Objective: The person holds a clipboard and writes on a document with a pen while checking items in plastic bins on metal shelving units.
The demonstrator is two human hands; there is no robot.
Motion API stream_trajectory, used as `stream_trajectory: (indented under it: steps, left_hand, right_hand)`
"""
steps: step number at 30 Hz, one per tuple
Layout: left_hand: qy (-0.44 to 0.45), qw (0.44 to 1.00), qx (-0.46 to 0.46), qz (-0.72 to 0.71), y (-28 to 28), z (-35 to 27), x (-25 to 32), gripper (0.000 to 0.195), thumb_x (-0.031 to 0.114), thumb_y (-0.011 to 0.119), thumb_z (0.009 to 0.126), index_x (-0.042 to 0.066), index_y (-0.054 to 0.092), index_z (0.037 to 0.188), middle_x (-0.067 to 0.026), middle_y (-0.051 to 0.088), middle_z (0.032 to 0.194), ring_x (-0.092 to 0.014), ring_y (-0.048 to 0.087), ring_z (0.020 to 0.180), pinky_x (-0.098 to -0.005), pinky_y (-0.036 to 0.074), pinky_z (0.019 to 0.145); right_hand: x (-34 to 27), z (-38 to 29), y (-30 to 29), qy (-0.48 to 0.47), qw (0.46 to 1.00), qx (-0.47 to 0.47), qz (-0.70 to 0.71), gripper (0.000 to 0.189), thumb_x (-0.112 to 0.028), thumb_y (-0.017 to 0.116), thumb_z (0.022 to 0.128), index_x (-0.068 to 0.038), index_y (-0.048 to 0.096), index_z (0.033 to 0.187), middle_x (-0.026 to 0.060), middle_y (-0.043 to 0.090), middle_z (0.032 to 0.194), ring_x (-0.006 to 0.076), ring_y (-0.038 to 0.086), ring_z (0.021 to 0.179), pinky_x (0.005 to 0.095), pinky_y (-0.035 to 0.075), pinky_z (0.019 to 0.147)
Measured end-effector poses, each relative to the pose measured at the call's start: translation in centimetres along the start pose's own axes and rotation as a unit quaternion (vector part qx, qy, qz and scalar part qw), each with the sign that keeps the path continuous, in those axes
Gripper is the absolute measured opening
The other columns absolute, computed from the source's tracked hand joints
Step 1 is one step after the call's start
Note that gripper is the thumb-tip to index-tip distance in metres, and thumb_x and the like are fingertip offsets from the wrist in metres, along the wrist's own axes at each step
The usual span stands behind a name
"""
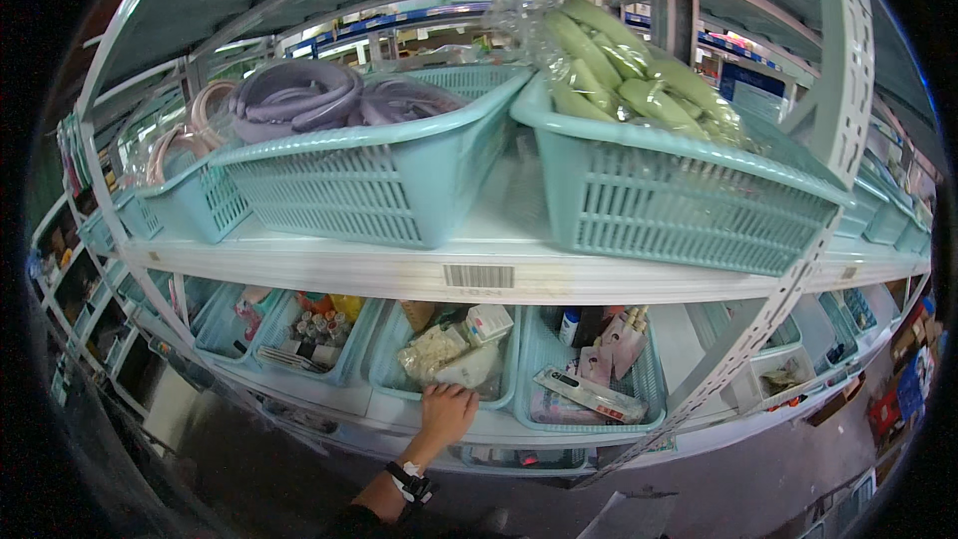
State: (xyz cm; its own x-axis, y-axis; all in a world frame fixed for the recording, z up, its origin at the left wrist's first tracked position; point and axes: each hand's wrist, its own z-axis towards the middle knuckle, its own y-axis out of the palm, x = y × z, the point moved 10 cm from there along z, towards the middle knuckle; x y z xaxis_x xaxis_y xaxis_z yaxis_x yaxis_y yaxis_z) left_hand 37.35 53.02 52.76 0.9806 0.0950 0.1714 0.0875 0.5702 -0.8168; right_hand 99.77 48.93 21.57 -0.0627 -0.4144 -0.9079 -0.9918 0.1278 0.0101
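My left hand (449, 410) reaches in from the bottom, a black strap and device at its wrist. Its fingers curl over the front rim of a light teal plastic basket (404, 391) on the lower shelf. Inside that basket lie a cream, ruffled bundle (430, 353), a white packet (471, 368) and a small white box (489, 323). To its right, another teal basket (524, 408) holds pink packets (596, 361) and a long, clear-fronted package (591, 394). A basket with several capped tubes (322, 328) sits to the left. My right hand is out of view.
On the upper shelf (374, 263), one large basket (337, 191) holds coiled purple strips (296, 101), another (696, 195) bagged green pieces (599, 60). A slotted metal upright (748, 344) slants down at the right. Paper (614, 515) lies low in front.
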Motion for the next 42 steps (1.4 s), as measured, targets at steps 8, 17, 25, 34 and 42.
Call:
stream_trajectory:
  steps: [8,17,25,34,42]
  left_hand:
    - [-0.023,1.000,0.010,-0.008,-0.9,2.2,-1.4,0.024,0.024,0.057,0.086,0.007,0.069,0.074,-0.0106,0.066,0.074,-0.028,0.063,0.075,-0.0423,0.044,0.077]
    - [-0.047,0.998,0.037,-0.034,0.6,2.0,-2.5,0.019,0.026,0.061,0.079,0.008,0.066,0.076,-0.0079,0.061,0.072,-0.026,0.060,0.069,-0.0409,0.042,0.070]
    - [-0.072,0.995,0.061,-0.014,0.9,2.1,-2.2,0.020,0.028,0.061,0.078,0.009,0.066,0.075,-0.0063,0.061,0.069,-0.025,0.059,0.067,-0.0400,0.042,0.068]
    - [-0.085,0.992,0.079,-0.046,0.8,1.5,-1.7,0.020,0.026,0.061,0.078,0.007,0.066,0.073,-0.0086,0.061,0.069,-0.025,0.059,0.066,-0.0402,0.042,0.071]
    - [-0.074,0.993,0.087,-0.028,0.1,1.8,-2.2,0.018,0.025,0.060,0.078,0.009,0.066,0.073,-0.0067,0.059,0.067,-0.025,0.056,0.067,-0.0404,0.040,0.071]
  right_hand:
    - [-0.7,2.5,2.1,0.116,0.971,0.069,-0.195,0.030,-0.009,0.053,0.086,0.005,0.057,0.113,0.0090,0.055,0.081,0.0179,0.050,0.067,0.0338,0.042,0.058]
    - [-2.5,0.4,9.2,0.105,0.976,-0.003,-0.191,0.043,-0.013,0.055,0.087,0.008,0.059,0.125,0.0111,0.065,0.096,0.0258,0.062,0.088,0.0369,0.048,0.080]
    - [-0.9,2.3,9.9,0.100,0.991,-0.002,-0.086,0.039,-0.012,0.052,0.091,0.007,0.060,0.124,0.0076,0.062,0.088,0.0228,0.059,0.078,0.0363,0.049,0.071]
    - [-2.2,4.8,10.9,0.079,0.994,-0.021,-0.076,0.035,-0.011,0.060,0.089,0.008,0.060,0.118,0.0052,0.061,0.082,0.0173,0.058,0.073,0.0332,0.050,0.067]
    - [-3.9,1.0,8.0,0.069,0.995,-0.027,-0.060,0.040,-0.012,0.057,0.088,0.007,0.058,0.123,0.0074,0.062,0.089,0.0193,0.059,0.081,0.0352,0.049,0.071]
